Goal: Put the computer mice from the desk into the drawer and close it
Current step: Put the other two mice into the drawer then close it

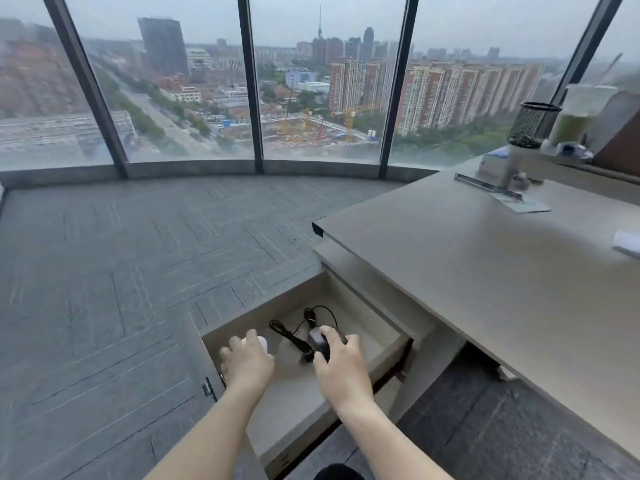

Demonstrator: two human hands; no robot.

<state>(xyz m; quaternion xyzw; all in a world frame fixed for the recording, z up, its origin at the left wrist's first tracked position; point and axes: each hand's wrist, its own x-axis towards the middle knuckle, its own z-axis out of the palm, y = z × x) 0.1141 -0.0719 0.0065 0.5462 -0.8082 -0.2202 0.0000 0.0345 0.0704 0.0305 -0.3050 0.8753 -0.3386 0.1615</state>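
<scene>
The beige drawer (388,355) stands pulled out below the desk's left end, and both my hands are inside it. My left hand (246,362) is closed over a white mouse (260,342), only a small part of which shows past the fingers. My right hand (341,367) grips a black wired mouse (318,342). Its black cable (291,336) lies looped on the drawer floor between my hands. Whether either mouse rests on the drawer floor I cannot tell.
The grey desk top (485,278) fills the right side. At its far end stand a mesh pen holder (531,124), a cup (575,116) and a metal stand (509,171). A white object (627,242) sits at the right edge. Carpet floor (138,271) runs to tall windows.
</scene>
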